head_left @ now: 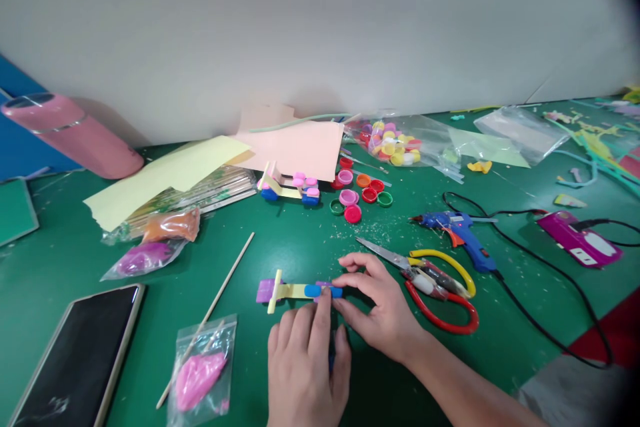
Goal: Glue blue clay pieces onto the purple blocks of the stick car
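A small craft model (293, 291) lies on the green table, with a pale yellow strip, a crosspiece at its left and purple blocks under both ends. A flat blue piece (313, 291) lies along its right part. My left hand (305, 360) comes from below, its index fingertip pressing on the blue piece and its other fingers bent together. Under that hand, between thumb and index finger, a bit of dark blue shows; its kind is hidden. My right hand (383, 307) curves round the model's right end, thumb and fingertips closed against it.
Right of my hands lie scissors (385, 253), a blue glue gun (457, 230) and a purple power strip (580, 238). Behind stand a similar model (290, 188) and bottle caps (353, 213). A stick (230, 273), bagged pink clay (200, 380), phone (85, 353) and pink bottle (83, 133) are leftward.
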Demonstrator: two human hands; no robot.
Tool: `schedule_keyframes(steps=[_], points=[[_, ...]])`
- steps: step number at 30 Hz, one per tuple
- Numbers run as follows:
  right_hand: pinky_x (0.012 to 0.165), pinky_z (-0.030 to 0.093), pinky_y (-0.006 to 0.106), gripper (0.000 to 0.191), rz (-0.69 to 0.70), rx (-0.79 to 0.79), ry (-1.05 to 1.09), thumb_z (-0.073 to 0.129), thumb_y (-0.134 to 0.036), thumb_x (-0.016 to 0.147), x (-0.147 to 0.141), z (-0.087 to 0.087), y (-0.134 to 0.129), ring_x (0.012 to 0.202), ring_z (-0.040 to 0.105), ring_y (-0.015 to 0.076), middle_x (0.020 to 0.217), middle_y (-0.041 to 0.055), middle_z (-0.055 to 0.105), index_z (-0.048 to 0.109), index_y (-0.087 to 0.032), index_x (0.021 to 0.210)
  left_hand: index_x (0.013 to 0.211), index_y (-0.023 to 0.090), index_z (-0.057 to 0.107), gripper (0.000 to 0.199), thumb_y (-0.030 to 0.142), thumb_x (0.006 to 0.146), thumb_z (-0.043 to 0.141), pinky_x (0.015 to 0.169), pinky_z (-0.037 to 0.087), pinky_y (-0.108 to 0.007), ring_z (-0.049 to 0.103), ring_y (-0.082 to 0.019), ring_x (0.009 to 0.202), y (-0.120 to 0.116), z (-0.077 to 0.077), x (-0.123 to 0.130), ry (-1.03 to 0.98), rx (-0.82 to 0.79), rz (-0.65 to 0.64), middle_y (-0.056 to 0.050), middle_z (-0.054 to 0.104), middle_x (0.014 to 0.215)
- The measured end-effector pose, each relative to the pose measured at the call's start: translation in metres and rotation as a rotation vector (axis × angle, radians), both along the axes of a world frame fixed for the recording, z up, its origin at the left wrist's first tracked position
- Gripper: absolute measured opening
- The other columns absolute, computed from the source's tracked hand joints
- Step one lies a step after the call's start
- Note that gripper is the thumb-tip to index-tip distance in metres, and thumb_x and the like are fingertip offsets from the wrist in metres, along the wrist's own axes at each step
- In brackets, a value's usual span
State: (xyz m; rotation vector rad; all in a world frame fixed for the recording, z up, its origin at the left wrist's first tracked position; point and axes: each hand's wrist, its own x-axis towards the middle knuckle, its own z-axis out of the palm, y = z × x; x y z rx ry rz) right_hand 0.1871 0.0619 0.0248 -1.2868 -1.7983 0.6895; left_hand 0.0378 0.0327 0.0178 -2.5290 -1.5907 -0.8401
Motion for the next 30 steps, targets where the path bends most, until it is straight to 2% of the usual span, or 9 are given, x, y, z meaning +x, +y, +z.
schedule_keyframes(steps=[6, 10, 14, 17, 20, 24, 27, 30], points=[[0.086, 0.046, 0.032, 0.020, 0.010, -0.019, -0.002, 0.061, -0.021, 0.075, 0.001, 0.000, -0.001, 0.097, 0.052, 0.0192, 0.110, 0.0079, 0.050, 0.064, -0.021, 0.095, 0.114, 0.008, 0.049, 0.037, 0.020, 0.079, 0.048, 0.057, 0.042, -0.033, 0.053, -0.022, 0.073, 0.002, 0.001, 0.002, 0.015, 0.024, 0.009, -0.011, 0.062, 0.085], [0.092, 0.041, 0.032, 0.034, 0.032, -0.018, 0.011, 0.062, -0.021, 0.073, 0.003, 0.003, -0.001, 0.104, 0.049, 0.0201, 0.113, 0.0087, 0.048, 0.058, -0.019, 0.106, 0.115, 0.007, 0.048, 0.038, 0.019, 0.079, 0.049, 0.058, 0.043, -0.034, 0.054, -0.022, 0.072, 0.002, 0.003, 0.002, -0.016, 0.041, 0.006, -0.012, 0.063, 0.085], [0.095, 0.039, 0.033, 0.046, 0.049, -0.018, -0.003, 0.063, -0.025, 0.072, 0.005, 0.003, -0.002, 0.109, 0.047, 0.0208, 0.114, 0.0092, 0.048, 0.052, -0.018, 0.116, 0.110, 0.012, 0.052, 0.033, 0.015, 0.077, 0.054, 0.061, 0.043, -0.034, 0.054, -0.020, 0.071, -0.003, 0.008, 0.002, -0.166, 0.070, -0.037, -0.009, 0.061, 0.082], [0.094, 0.040, 0.033, 0.050, 0.053, -0.049, -0.046, 0.067, -0.027, 0.068, 0.004, 0.001, -0.002, 0.107, 0.047, 0.0211, 0.112, 0.0089, 0.048, 0.052, -0.018, 0.115, 0.101, 0.014, 0.055, 0.027, 0.009, 0.075, 0.055, 0.061, 0.043, -0.033, 0.054, -0.018, 0.071, -0.006, 0.016, 0.002, -0.308, 0.102, -0.085, -0.007, 0.060, 0.079], [0.093, 0.040, 0.033, 0.045, 0.055, -0.062, -0.082, 0.068, -0.026, 0.065, 0.004, -0.001, -0.001, 0.106, 0.048, 0.0212, 0.111, 0.0087, 0.048, 0.056, -0.018, 0.108, 0.097, 0.013, 0.056, 0.026, 0.004, 0.073, 0.055, 0.059, 0.044, -0.031, 0.053, -0.016, 0.069, -0.007, 0.026, 0.000, -0.396, 0.146, -0.096, -0.006, 0.058, 0.076], [0.092, 0.041, 0.033, 0.036, 0.049, -0.045, -0.101, 0.068, -0.025, 0.065, 0.003, -0.003, 0.000, 0.104, 0.049, 0.0210, 0.112, 0.0084, 0.047, 0.060, -0.018, 0.100, 0.086, 0.013, 0.057, 0.020, 0.000, 0.071, 0.056, 0.061, 0.046, -0.029, 0.054, -0.014, 0.067, -0.008, 0.039, -0.010, -0.445, 0.200, -0.049, -0.004, 0.056, 0.075], [0.091, 0.042, 0.033, 0.032, 0.054, -0.030, -0.097, 0.067, -0.024, 0.067, 0.003, -0.005, 0.000, 0.102, 0.050, 0.0205, 0.111, 0.0080, 0.048, 0.061, -0.018, 0.097, 0.076, 0.013, 0.057, 0.012, 0.002, 0.072, 0.057, 0.060, 0.045, -0.028, 0.053, -0.013, 0.066, -0.011, 0.043, -0.018, -0.399, 0.195, -0.032, -0.004, 0.055, 0.074], [0.090, 0.043, 0.035, 0.033, 0.052, -0.016, -0.093, 0.065, -0.024, 0.068, 0.003, -0.005, -0.001, 0.102, 0.050, 0.0209, 0.110, 0.0081, 0.049, 0.060, -0.019, 0.100, 0.081, 0.012, 0.058, 0.011, 0.005, 0.074, 0.056, 0.060, 0.045, -0.031, 0.053, -0.015, 0.068, -0.013, 0.041, -0.022, -0.297, 0.137, -0.099, -0.007, 0.057, 0.076]])
